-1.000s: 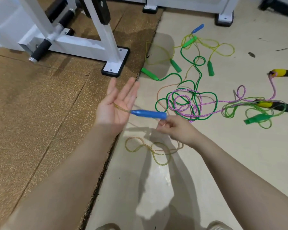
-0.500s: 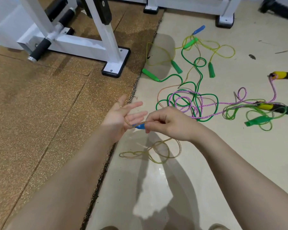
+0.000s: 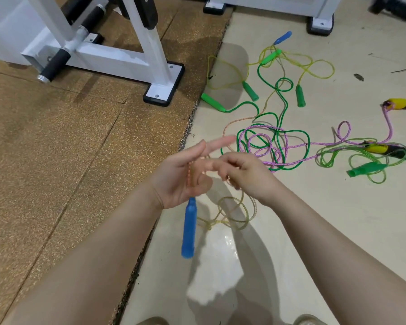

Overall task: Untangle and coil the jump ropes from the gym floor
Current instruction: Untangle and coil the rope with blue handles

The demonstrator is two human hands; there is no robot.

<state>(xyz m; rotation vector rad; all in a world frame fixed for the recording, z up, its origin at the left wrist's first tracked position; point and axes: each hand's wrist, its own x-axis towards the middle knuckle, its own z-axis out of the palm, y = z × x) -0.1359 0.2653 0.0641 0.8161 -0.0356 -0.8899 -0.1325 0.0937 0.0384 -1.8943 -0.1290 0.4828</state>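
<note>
At the centre of the frame the left hand (image 3: 185, 174) is spread, palm up, fingers straight and pointing toward the upper right. An orange cord (image 3: 189, 173) runs across its palm, and from the heel of that hand a blue handle (image 3: 189, 228) hangs with its long axis nearly vertical, pointing to the lower edge. Just to the right, the right hand (image 3: 246, 175) has its fingers curled and seems to pinch the same cord, though blur hides the exact grip. Below both hands the slack of the cord lies in loose loops (image 3: 234, 214) on the pale floor (image 3: 338, 231).

My judgement: the next wrap turns on the cord running from the right hand over the left palm, so the right hand does the winding. The tangle of green and pink ropes (image 3: 277, 146) lies to the upper right, nearer the right hand, and 1 more blue handle (image 3: 283, 38) lies at the top.
</note>
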